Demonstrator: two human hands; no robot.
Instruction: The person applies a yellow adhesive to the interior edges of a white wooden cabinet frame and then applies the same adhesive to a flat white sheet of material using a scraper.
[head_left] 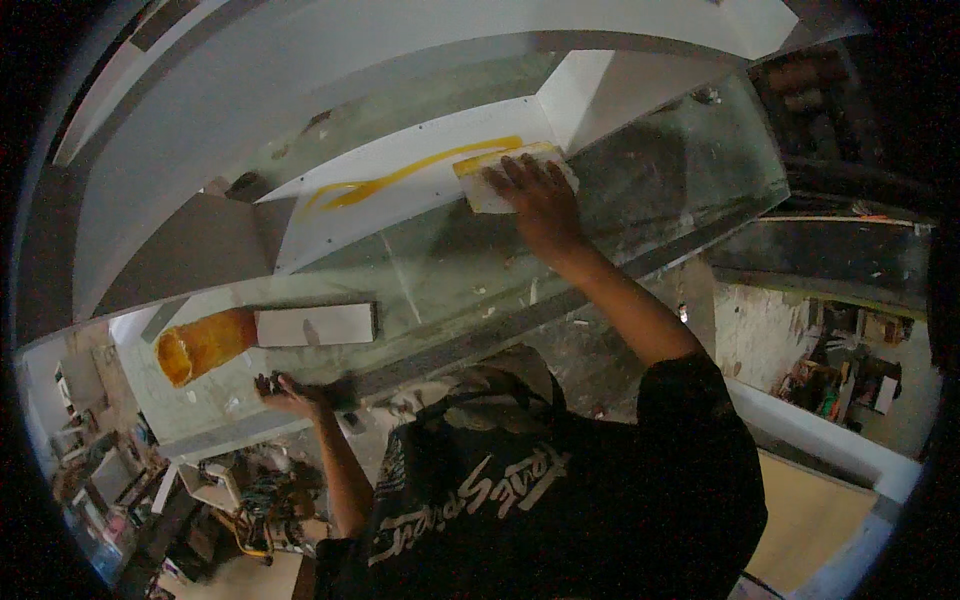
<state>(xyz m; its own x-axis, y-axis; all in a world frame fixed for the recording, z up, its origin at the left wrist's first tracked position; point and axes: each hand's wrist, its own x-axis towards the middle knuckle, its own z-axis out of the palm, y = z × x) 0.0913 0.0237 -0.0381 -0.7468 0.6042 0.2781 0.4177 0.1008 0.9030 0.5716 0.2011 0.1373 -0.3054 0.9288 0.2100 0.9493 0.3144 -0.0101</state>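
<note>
The right hand (pixel 538 195), gripping the pale pad (pixel 482 190) by the right end of the yellow streak (pixel 375 188) on the far white panel (pixel 425 190), should, I think, keep it flat with even pressure, while the left hand (pixel 290 397), fingers apart, is near the orange tube (pixel 215 342).

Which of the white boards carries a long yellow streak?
The long white board inside the curved frame, stretching left from the right hand: a wavy yellow streak runs along it. The short white board beside the orange container bears no such streak.
</note>
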